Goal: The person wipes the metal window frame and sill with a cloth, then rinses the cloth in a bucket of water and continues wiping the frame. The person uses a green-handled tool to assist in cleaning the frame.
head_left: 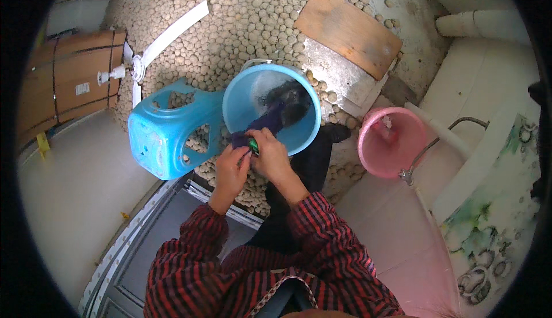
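Note:
My left hand [232,167] and my right hand [270,154] meet at the near rim of a light blue bucket [307,102]. Both grip a dark purple cloth [265,121] that hangs over the rim into the soapy water. A small green thing [253,145] shows between my fingers at the right hand; what it is I cannot tell. A dark wet bundle [290,98] lies further inside the bucket. My sleeves are red and black striped.
A blue plastic stool [164,137] lies on its side left of the bucket. A pink bucket [391,143] stands to the right beside a tap [408,174]. The pebbled floor [247,25] carries a wooden board [348,31] and a white fan blade [167,36]. A cardboard box [69,82] sits far left.

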`<act>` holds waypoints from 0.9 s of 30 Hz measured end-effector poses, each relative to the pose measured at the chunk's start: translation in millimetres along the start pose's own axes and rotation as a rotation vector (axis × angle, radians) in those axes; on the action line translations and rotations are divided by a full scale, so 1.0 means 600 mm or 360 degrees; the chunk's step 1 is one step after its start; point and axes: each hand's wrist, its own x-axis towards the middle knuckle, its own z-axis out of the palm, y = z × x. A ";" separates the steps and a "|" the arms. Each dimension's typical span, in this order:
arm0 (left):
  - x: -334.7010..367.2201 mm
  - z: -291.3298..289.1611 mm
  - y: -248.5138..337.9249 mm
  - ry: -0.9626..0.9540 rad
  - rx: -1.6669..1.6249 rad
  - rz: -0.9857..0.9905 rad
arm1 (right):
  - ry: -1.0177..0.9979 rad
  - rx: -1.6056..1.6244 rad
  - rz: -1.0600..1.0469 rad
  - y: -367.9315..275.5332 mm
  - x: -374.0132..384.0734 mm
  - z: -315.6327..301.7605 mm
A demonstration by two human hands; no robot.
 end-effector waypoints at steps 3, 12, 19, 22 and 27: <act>-0.015 -0.035 0.025 -0.0036 0.0104 0.0103 | -0.0030 0.0101 -0.0121 -0.015 -0.007 -0.011; -0.012 -0.003 -0.108 0.0347 -0.1532 -0.1221 | -0.0016 0.0021 -0.0220 -0.030 0.000 -0.028; 0.083 0.188 -0.194 -0.0649 -0.3029 -0.1537 | -0.0186 0.0252 -0.0273 -0.019 -0.007 -0.054; 0.099 0.209 -0.215 -0.0683 -0.2528 -0.1425 | -0.0166 0.0461 -0.0208 -0.011 0.002 -0.050; 0.077 0.203 -0.237 -0.0545 -0.1880 -0.0786 | 0.0090 0.1181 0.0628 0.045 0.061 -0.031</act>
